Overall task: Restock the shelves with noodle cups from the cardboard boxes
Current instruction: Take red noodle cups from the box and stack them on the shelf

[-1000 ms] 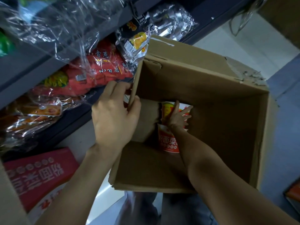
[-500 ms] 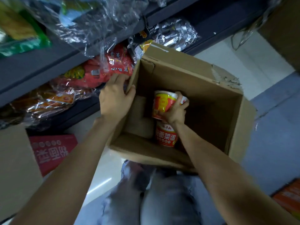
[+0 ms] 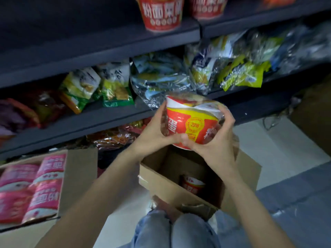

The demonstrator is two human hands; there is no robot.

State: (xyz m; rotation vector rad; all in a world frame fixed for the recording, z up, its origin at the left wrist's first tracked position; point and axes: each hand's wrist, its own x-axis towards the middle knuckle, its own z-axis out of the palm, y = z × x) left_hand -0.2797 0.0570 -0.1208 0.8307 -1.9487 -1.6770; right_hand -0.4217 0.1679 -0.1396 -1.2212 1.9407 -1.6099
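Both hands, left hand (image 3: 154, 133) and right hand (image 3: 217, 140), clasp 1 red noodle cup (image 3: 191, 122) above the open cardboard box (image 3: 161, 178); another cup (image 3: 192, 183) sits inside; 2 cups (image 3: 162, 13) stand on the upper shelf (image 3: 107, 42).

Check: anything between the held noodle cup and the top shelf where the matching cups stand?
Head view: yes. Between the noodle cup held by both hands and the shelved cups, the middle shelf's snack bags and the dark shelf board intervene.
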